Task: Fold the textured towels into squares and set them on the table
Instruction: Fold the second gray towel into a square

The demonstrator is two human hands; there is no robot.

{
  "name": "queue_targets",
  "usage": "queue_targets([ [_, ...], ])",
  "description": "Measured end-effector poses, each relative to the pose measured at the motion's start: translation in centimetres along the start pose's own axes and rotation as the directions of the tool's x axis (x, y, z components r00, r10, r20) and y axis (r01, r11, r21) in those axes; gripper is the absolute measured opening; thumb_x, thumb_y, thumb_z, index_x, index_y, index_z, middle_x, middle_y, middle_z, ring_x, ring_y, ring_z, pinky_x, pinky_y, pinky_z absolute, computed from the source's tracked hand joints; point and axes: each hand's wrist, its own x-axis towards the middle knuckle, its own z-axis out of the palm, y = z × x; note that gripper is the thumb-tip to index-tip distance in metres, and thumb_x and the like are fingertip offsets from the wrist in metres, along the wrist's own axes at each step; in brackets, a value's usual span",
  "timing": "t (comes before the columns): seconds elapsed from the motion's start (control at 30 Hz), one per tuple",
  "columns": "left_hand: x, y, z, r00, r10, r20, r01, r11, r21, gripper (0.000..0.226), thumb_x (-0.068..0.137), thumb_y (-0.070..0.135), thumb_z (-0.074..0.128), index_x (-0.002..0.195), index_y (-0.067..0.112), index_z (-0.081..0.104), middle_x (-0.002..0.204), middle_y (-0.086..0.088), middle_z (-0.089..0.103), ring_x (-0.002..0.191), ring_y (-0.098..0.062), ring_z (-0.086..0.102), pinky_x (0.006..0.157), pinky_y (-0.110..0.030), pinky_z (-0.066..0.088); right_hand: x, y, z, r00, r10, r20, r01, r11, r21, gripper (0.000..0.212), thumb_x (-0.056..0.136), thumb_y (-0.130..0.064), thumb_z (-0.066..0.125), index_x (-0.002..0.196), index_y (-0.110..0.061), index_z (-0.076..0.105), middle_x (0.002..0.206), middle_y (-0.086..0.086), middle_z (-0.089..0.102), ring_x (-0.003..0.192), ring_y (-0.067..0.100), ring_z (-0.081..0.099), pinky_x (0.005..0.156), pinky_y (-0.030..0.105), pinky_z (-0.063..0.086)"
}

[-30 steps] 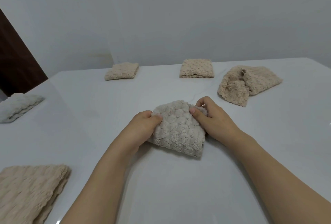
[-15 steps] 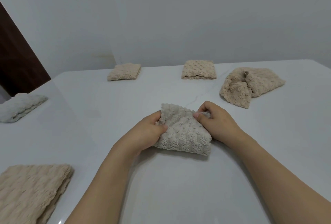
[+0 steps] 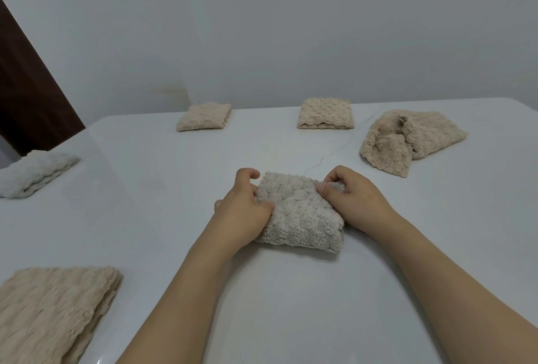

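Since a second ago you've lowered the grey towel [image 3: 300,212] flat onto the table [image 3: 291,305], mid-table in front of you. Left hand [image 3: 241,212] pinches its left edge, right hand [image 3: 349,200] pinches the far right corner. Risk: thick pile springs the fold open if you release too fast. Crumpled beige towel [image 3: 407,139] is unfolded, far right; four folded ones around.

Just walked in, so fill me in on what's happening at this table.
A person is folding towels. Both hands grip a grey textured towel lying on the white table: the left hand at its left edge, the right hand pinching its far right corner. Two folded beige squares sit at the far side, and a crumpled beige towel waits unfolded at right.
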Motion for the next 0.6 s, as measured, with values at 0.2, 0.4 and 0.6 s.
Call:
queue_targets([
  [0.2, 0.2, 0.5, -0.7, 0.997, -0.071, 0.016, 0.073, 0.947, -0.314, 0.008, 0.092, 0.021, 0.062, 0.087, 0.018, 0.057, 0.083, -0.005, 0.064, 0.064, -0.018, 0.054, 0.059, -0.027, 0.038, 0.2, 0.4, 0.2, 1.0, -0.018, 0.015, 0.017, 0.999, 0.029, 0.016, 0.091, -0.047, 0.054, 0.085, -0.032, 0.057, 0.074, -0.007, 0.063, 0.075, 0.017, 0.056, 0.073, 0.036, 0.045],
  [0.4, -0.3, 0.7, -1.6, 0.959, -0.023, 0.284, 0.142, 0.903, -0.406, 0.019, 0.097, 0.03, 0.058, 0.088, 0.015, 0.067, 0.088, -0.001, 0.073, 0.086, -0.022, 0.068, 0.078, -0.033, 0.047, 0.1, 0.0, 0.0, 0.999, -0.017, -0.031, 0.023, 0.981, 0.195, 0.013, 0.089, -0.041, 0.061, 0.082, -0.031, 0.064, 0.069, -0.012, 0.059, 0.065, 0.006, 0.051, 0.065, 0.029, 0.04],
  [0.6, -0.7, 0.6, -1.5, 0.932, 0.146, 0.331, -0.02, 0.935, -0.355, 0.032, 0.102, 0.038, 0.046, 0.133, 0.046, 0.052, 0.117, 0.016, 0.067, 0.102, 0.008, 0.062, 0.081, -0.007, 0.044, 0.2, 0.0, 0.0, 0.999, -0.001, -0.044, 0.008, 0.989, 0.151, 0.013, 0.088, -0.043, 0.062, 0.082, -0.031, 0.063, 0.076, -0.01, 0.062, 0.07, 0.009, 0.055, 0.068, 0.031, 0.044],
])
